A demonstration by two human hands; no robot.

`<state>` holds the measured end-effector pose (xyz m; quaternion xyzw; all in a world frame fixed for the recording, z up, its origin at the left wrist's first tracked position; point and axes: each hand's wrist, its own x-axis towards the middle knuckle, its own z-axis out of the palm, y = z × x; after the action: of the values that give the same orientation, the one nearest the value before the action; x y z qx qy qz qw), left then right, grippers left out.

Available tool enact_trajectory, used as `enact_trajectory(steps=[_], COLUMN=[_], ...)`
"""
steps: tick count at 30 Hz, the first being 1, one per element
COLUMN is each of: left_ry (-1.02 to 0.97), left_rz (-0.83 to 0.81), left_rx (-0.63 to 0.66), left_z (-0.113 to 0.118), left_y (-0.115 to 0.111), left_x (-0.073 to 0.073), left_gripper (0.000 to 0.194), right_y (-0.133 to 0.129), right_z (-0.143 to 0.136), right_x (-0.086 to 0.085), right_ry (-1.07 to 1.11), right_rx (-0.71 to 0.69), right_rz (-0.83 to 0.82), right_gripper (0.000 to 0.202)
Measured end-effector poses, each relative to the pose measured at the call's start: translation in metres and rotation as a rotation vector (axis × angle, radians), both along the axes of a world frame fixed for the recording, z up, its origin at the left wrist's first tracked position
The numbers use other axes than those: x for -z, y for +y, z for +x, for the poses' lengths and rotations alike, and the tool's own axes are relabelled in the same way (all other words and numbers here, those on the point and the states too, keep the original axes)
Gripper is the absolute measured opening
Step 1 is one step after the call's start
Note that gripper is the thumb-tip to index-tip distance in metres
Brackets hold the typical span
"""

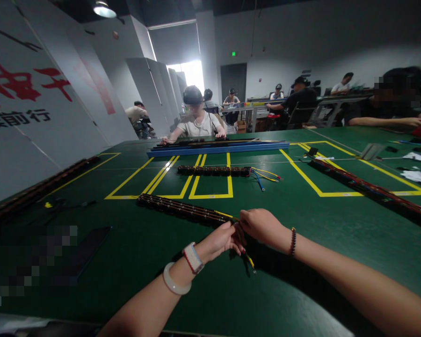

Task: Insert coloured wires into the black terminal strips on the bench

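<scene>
A long black strip with wires along it (182, 208) lies slanted on the green table, its near right end reaching my hands. My left hand (221, 243), with a watch and a pale bangle at the wrist, is closed around the wires at that end. Below its fingers stick out short yellow, green and red wire ends (250, 263) with a metal lug. Right against it, my right hand (261, 225), wearing a beaded bracelet, pinches a wire at the same end. Its fingertips are partly hidden, and a yellow wire (223, 214) runs along the strip towards them.
Another wired strip (214, 171) with loose yellow and blue leads lies beyond, inside yellow tape lines. Longer strips lie at left (42, 187) and right (372, 188). A blue rail (217, 149) crosses the far side, where a person (198, 122) sits. A dark flat pouch (87, 255) lies left.
</scene>
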<state>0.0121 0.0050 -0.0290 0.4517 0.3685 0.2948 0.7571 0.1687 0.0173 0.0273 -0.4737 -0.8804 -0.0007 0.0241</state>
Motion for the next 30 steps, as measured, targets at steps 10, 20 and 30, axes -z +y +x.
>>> enact_trajectory(steps=[10,20,30], left_ry=[0.082,0.125,0.336], left_rz=[0.024,0.071,0.141], left_rx=[-0.002,0.025,0.009], left_z=[0.001,0.0,-0.001], left_y=[-0.002,-0.003,-0.004], left_x=[-0.006,-0.009,-0.018], left_gripper=[0.023,0.027,0.029], right_y=[0.024,0.026,0.025], right_z=[0.01,0.003,0.007], right_x=[0.015,0.034,0.037], right_ry=[0.02,-0.079,-0.006], right_rx=[-0.018,-0.111,-0.135], right_rz=[0.156,0.139,0.219], right_gripper=[0.023,0.02,0.026])
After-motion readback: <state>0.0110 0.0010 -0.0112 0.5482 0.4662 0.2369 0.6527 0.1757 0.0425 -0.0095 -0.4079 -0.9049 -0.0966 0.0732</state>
